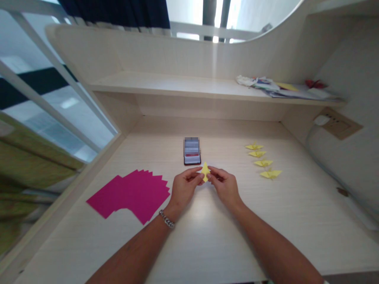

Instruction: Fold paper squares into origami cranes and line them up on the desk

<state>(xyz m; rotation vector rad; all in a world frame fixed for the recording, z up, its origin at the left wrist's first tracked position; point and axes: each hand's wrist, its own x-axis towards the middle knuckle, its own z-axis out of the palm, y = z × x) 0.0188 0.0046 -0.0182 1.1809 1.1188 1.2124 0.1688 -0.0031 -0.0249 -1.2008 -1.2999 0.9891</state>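
Observation:
Between my two hands is a small folded piece of yellow paper (pixel 205 170), narrow and pointed at its top. My left hand (pixel 186 185) pinches its left edge with thumb and fingertips; a chain bracelet (pixel 166 219) is on that wrist. My right hand (pixel 225 185) pinches the right edge the same way. The fingertips cover parts of the paper's sides. Just beyond my hands lies a phone (pixel 192 152) with its screen lit. Off to the right, several yellow folded paper cranes (pixel 263 163) stand in a slanting row.
Fanned magenta paper sheets (pixel 133 193) lie on the desk (pixel 201 252) left of my left hand. A shelf (pixel 166 85) runs along the back, with papers (pixel 272 86) at its right. A cable (pixel 319 161) hangs from the wall socket (pixel 340 123).

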